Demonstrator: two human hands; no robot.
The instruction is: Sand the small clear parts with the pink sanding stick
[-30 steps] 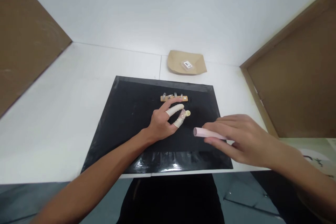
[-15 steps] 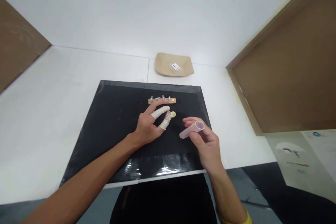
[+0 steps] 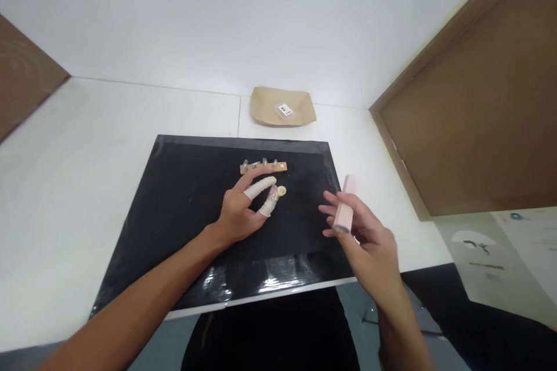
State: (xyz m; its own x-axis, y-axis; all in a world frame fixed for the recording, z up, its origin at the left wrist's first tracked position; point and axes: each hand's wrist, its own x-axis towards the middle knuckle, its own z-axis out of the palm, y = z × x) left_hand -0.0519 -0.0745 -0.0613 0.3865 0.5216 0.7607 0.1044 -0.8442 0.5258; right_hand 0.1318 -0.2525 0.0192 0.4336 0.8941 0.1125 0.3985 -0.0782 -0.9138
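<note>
My left hand (image 3: 239,213) rests on the black mat (image 3: 191,185), with white finger cots on its thumb and index finger. Those two fingers close around a small clear plastic piece (image 3: 272,192). A rolled cream-coloured finger cot (image 3: 282,191) sits against the thumb tip. Another finger of this hand reaches to a narrow wooden strip (image 3: 282,167) carrying several clear domed pieces. Above the mat's right edge, my right hand (image 3: 365,223) grips a pale pink hollow tube (image 3: 347,203) between thumb and fingers, its other fingers spread.
Behind the mat stands a brown paper tray (image 3: 263,105) with a small labelled clear case (image 3: 285,110) in it. White table surface (image 3: 108,107) surrounds the mat. Brown panels (image 3: 474,116) rise at both sides, and printed sheets (image 3: 483,261) hang at lower right.
My right hand has moved right, away from my left, and has turned the pink tube from a slant to nearly lengthwise. My left hand keeps its place by the strip.
</note>
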